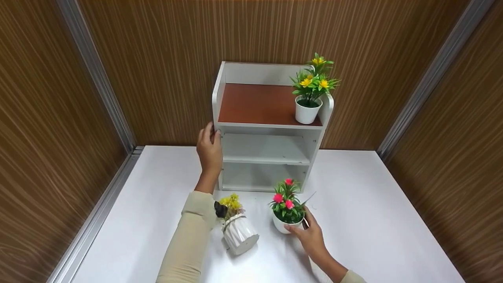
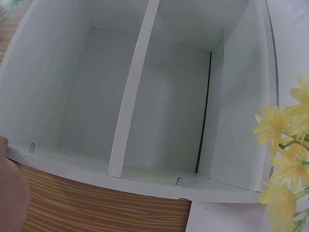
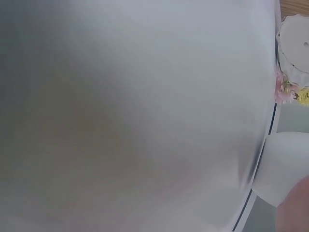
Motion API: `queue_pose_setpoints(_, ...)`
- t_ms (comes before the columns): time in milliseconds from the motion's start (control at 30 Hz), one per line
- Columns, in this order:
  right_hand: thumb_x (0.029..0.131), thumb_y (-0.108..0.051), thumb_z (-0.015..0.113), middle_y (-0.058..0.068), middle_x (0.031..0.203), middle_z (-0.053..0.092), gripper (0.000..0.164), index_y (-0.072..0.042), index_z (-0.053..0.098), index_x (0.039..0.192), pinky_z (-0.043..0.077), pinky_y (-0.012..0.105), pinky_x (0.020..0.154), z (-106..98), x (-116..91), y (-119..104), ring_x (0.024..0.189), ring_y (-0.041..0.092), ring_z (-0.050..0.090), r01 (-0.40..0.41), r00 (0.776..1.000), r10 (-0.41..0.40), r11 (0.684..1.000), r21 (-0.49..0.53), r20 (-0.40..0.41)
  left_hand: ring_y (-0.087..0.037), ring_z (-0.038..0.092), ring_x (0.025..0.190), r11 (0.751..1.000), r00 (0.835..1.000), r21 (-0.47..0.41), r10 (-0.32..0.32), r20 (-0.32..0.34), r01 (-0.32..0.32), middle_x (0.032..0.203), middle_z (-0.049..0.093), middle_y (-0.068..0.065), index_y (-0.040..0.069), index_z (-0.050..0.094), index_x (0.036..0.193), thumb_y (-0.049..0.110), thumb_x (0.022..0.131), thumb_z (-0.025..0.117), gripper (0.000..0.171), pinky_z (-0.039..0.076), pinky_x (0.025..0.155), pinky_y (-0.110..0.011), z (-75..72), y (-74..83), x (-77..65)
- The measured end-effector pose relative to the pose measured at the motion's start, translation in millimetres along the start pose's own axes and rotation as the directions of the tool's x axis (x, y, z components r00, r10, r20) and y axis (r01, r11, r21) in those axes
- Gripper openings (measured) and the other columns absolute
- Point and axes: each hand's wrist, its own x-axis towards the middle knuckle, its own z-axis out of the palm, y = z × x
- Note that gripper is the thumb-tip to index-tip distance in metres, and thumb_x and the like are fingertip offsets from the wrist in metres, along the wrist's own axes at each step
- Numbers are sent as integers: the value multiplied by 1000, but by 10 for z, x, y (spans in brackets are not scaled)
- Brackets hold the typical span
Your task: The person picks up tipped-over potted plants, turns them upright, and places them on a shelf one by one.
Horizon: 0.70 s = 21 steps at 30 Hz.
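Note:
A small white shelf unit [image 1: 267,160] with a red-brown top stands against the back wall. My left hand [image 1: 210,151] grips its left side panel, thumb at the front edge; the other fingertips are partly hidden behind it. In the left wrist view, the shelf's compartments [image 2: 169,101] hold nothing. My right hand [image 1: 312,236] holds a potted plant [image 1: 289,204] with pink flowers by its white pot [image 3: 280,166], in front of the bottom shelf. A white ribbed flower pot [image 1: 239,234] with yellow flowers lies tipped over near my left forearm.
Another potted plant [image 1: 308,109] with yellow flowers stands at the right end of the shelf's top. Wood-patterned walls [image 1: 165,70] surround the white table [image 1: 369,220]. A blurred pale surface [image 3: 145,96] fills most of the right wrist view.

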Motion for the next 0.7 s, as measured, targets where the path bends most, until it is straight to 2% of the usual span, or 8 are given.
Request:
queue_pose_setpoints(267, 78, -21, 89, 22, 164, 26, 103, -1, 26, 158, 30, 47, 121, -36, -16, -164, 151, 40, 25, 28, 1000, -28, 999, 42, 5, -22, 62, 118, 999, 1000, 26, 26, -6, -26, 125, 61, -15, 1, 56, 139, 15, 104, 57, 38, 54, 100, -30, -6, 5, -1)
queue_pose_setpoints(533, 81, -23, 87, 18, 165, 25, 102, -2, 24, 159, 30, 38, 119, -131, 3, -494, 152, 35, 24, 104, 995, -104, 993, 58, 1, -22, 61, 119, 1000, 1000, 15, 21, -2, -21, 125, 61, -14, 1, 56, 140, 13, 104, 57, 38, 54, 101, -30, -10, 12, -1)
queue_pose_setpoints(700, 83, -20, 85, 18, 165, 24, 100, -2, 22, 159, 31, 37, 117, -155, 22, -711, 153, 35, 24, 143, 990, -144, 987, 73, 6, -21, 61, 119, 1000, 1000, 15, 25, -2, -25, 124, 61, -13, 0, 55, 140, 14, 104, 57, 39, 53, 101, -29, -12, -1, -3)
